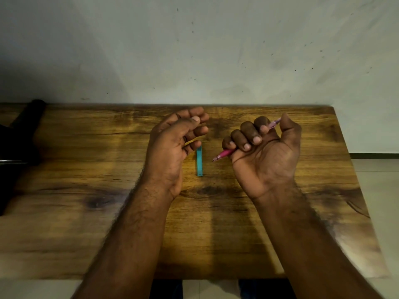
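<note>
My right hand is turned palm up with its fingers curled round a pink pen. The pen's tip points down-left and its pale purple top end sticks out past the thumb. My left hand hovers over the wooden table with loosely curled fingers and holds nothing. A slim teal case lies flat on the table between the two hands, just below the left hand's fingertips and left of the pen's tip.
A pale wall stands right behind the table's far edge. A dark object sits at the table's left end. The table's right edge drops to a light tiled floor.
</note>
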The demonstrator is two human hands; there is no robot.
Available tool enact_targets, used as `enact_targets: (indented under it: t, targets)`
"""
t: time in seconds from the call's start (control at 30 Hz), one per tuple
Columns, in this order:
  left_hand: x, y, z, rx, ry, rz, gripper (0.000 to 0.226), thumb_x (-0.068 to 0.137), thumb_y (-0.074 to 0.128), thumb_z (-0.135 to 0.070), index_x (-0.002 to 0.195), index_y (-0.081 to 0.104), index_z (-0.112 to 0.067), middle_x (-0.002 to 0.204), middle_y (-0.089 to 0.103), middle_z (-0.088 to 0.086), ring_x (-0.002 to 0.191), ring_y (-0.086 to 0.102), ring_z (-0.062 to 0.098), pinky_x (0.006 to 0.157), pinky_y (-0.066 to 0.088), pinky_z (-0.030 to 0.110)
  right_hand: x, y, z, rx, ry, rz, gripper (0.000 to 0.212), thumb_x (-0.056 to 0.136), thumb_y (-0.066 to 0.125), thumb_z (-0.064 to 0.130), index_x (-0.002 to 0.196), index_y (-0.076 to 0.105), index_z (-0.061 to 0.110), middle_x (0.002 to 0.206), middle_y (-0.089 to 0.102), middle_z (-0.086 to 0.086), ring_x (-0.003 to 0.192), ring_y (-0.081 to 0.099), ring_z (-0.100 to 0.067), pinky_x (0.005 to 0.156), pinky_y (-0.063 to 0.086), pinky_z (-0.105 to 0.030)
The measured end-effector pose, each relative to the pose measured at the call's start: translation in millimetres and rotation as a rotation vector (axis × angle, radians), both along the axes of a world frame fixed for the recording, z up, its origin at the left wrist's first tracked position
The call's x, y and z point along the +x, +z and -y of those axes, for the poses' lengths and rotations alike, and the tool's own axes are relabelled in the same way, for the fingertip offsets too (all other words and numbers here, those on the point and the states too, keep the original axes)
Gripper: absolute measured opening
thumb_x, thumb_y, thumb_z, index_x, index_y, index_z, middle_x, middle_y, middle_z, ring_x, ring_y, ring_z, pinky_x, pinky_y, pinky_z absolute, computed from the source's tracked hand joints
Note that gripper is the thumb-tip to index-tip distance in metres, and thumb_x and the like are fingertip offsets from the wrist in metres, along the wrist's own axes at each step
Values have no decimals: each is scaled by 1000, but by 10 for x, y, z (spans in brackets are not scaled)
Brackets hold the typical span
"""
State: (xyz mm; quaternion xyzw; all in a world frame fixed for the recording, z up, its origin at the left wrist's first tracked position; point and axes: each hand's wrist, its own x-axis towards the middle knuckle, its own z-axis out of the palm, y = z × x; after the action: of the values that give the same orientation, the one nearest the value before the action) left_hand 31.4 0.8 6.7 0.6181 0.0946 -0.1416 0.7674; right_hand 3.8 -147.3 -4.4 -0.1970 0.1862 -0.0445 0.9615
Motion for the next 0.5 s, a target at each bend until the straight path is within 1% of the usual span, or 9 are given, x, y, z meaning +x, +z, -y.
enact_targets:
  t: [0.07,0.17,0.3,0.43,0.5]
  targets:
    - [3,-1,-2,-2,1,-2,23,100,55,-16,106,75,-23,112,81,0,99,73,15,86,52,35,2,1,5,2,-3,2,47,100,32,50,66,40,19,54,30,4,54,23,-14,60,31,-33]
    - [8,-6,-6,-2,1,-6,23,100,55,-17,107,76,-23,112,81,0,99,73,15,87,51,35,1,0,7,14,-10,2,48,100,33,53,67,43,19,55,31,4,54,24,-14,60,31,-32]
    - [4,-7,-5,-2,0,-8,24,88,59,-26,104,77,-24,112,81,0,100,73,15,87,52,36,-5,-11,10,-5,2,19,47,99,30,50,67,41,18,55,30,3,54,23,-15,60,31,-33]
    - [7,-15,-5,1,-3,-4,26,86,59,-28,105,77,-25,112,81,0,99,74,14,86,53,34,-3,-11,0,1,12,19,50,100,30,54,70,43,17,56,31,3,54,24,-15,60,32,-33]
    - [11,-19,-5,2,-1,-5,27,86,59,-28,107,76,-24,112,81,0,99,74,14,85,53,34,-2,-14,3,-9,11,14,49,100,30,53,69,43,17,55,30,3,54,24,-15,60,32,-32]
